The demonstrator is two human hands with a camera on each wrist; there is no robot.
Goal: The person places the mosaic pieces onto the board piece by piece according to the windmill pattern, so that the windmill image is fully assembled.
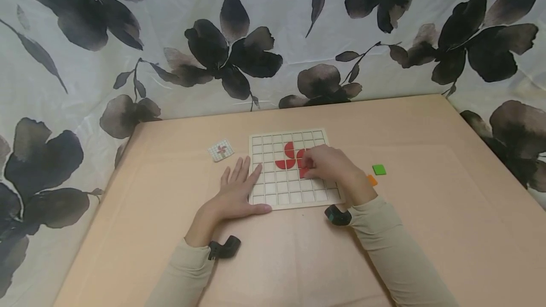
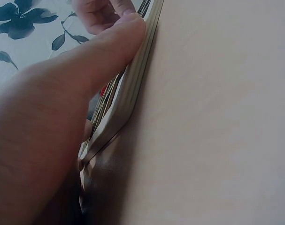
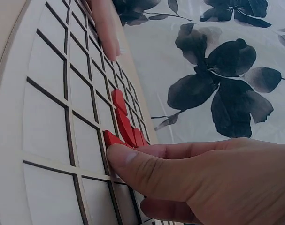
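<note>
A white grid board [image 1: 266, 188] lies on the table, with several red curved tiles [image 1: 285, 164] set in its squares near the middle. My right hand [image 1: 330, 164] is over the board's right half and pinches a red tile [image 3: 113, 138] between thumb and fingers, low at the grid. Part of that tile is hidden behind the thumb. With fingers spread, my left hand [image 1: 234, 193] rests at the board's left side. Its thumb [image 2: 128, 35] lies along the front edge of the board in the left wrist view.
Left of the board lies a small card [image 1: 221, 150] printed with a grid and a red figure. To the right are a green square tile [image 1: 378, 169] and an orange tile [image 1: 372, 180], the latter partly behind my right wrist. Floral cloth [image 1: 298, 37] hangs behind the table.
</note>
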